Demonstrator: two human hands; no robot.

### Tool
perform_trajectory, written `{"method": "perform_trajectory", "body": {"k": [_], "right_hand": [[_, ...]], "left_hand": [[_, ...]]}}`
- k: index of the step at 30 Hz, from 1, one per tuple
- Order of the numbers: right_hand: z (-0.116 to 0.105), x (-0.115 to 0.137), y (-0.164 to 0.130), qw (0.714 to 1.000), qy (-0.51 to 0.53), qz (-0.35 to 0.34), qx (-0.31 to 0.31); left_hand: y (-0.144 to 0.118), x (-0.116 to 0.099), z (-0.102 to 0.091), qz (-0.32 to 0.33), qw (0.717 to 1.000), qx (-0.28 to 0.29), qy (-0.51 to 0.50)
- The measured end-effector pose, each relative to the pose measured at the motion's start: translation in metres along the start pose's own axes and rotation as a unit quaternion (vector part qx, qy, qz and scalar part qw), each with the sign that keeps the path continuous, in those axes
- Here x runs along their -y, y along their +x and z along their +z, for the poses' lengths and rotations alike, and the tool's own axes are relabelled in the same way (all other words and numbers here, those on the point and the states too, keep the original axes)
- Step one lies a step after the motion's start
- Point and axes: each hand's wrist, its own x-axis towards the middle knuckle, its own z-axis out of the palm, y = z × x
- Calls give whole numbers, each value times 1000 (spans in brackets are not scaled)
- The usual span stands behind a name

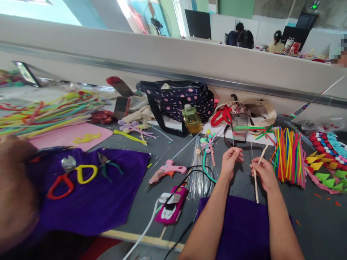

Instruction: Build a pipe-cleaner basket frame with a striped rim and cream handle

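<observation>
Over the dark surface [145,211], just above the near edge's purple cloth [245,224], the right hand [263,174] has its grip closed on a cream fuzzy stem [256,189]. Thumb and fingers pinch it near the middle; one part slants up past the fingers, the other hangs down toward the cloth. A thin strand [252,144] rises beside the same fingers, though whether they hold it is unclear. The left hand [230,161] is raised nearby, fingertips drawn together; I cannot tell whether anything fine is between them.

The stem looks very light and soft outside, probably with a bendable core, so it should keep a shape once folded. It seems unlikely to slip or break, but hard squeezing could flatten the fuzz or kink it. A light fingertip pinch near the middle should suit it best, leaving both ends free. A bundle of coloured stems [288,157] lies just right of the right hand.
</observation>
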Motion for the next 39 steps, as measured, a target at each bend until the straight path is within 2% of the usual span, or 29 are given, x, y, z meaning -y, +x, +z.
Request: {"method": "perform_trajectory", "body": {"k": [4,11,18,21,29,39], "right_hand": [[-9,2,-1,998,-58,-13,21],[-8,4,-5,994,-98,-19,42],[-15,7,-6,990,-126,-22,56],[-19,9,-6,991,-122,-25,54],[-23,10,-6,990,-127,-24,47],[-23,12,-8,991,-126,-15,49]], "left_hand": [[6,-8,-9,34,998,-48,-29],[8,-17,-17,54,996,-64,-36],[9,-19,-17,46,997,-58,-8],[9,-20,-16,56,996,-59,-26],[9,-23,-21,28,997,-36,-66],[10,-24,-21,19,997,-62,-49]]}}
